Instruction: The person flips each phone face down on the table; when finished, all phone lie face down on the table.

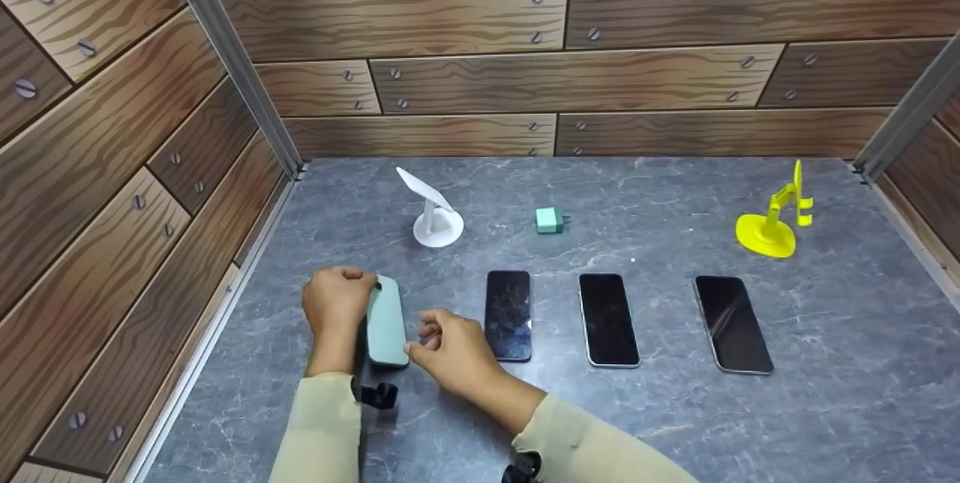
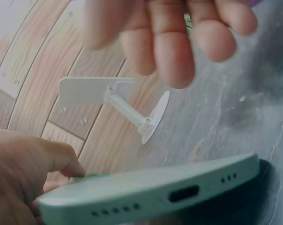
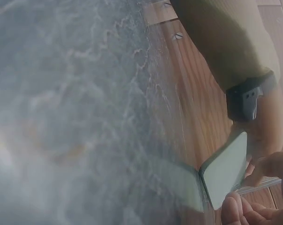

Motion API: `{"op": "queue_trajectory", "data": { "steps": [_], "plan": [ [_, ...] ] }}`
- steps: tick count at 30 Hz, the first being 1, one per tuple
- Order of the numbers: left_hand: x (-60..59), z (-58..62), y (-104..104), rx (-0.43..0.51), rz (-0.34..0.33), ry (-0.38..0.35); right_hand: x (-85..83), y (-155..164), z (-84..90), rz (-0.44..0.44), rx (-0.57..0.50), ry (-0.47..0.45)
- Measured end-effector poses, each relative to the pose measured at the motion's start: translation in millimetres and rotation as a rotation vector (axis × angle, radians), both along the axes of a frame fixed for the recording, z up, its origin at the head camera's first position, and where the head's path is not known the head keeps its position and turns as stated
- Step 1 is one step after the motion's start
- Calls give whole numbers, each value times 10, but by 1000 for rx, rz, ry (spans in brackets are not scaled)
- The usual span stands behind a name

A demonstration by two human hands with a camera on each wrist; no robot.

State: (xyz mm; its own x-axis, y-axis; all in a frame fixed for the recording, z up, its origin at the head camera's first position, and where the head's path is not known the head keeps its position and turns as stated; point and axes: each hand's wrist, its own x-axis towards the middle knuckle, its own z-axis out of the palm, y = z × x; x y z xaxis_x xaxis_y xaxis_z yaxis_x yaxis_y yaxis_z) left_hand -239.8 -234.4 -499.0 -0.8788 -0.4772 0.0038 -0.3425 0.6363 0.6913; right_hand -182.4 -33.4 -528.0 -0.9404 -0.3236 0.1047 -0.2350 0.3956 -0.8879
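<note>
A pale green phone (image 1: pixel 387 322) lies back up near the left side of the table. My left hand (image 1: pixel 337 301) grips it along its left side near the top. In the left wrist view the phone's bottom edge (image 2: pixel 183 193) shows a charging port, with dark shadow beneath. It looks tilted off the tabletop in the right wrist view, where the phone back (image 3: pixel 226 171) stands above its reflection. My right hand (image 1: pixel 454 352) hovers by the lower right edge, fingers loosely bent and holding nothing. Whether its thumb touches the phone I cannot tell.
Three phones lie screen up to the right: a dark one (image 1: pixel 508 316), a silver-edged one (image 1: pixel 608 320) and another black one (image 1: pixel 733 324). Behind stand a white phone stand (image 1: pixel 438 228), a green charger plug (image 1: pixel 548 220) and a yellow phone stand (image 1: pixel 766 235). Wood-patterned panels (image 1: pixel 465 18) enclose the table.
</note>
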Motion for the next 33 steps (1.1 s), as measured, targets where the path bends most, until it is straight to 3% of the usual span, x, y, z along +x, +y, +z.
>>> {"op": "queue_trajectory", "data": {
  "steps": [5, 12, 18, 23, 33],
  "plan": [
    [8, -15, -50, 171, -8, -10, 5, -4, -15, -20, 24, -5],
    [-10, -51, -56, 372, -16, 49, -8, -39, -38, -51, 57, -11],
    [-22, -95, -69, 557, -80, 71, -34, -74, -49, -40, 78, -58],
    [-26, -117, -44, 651, -101, 89, -66, -114, -55, -45, 131, -15],
    [-34, -162, -21, 752, -103, 148, -72, -134, -76, -74, 198, 37]
  ]
}}
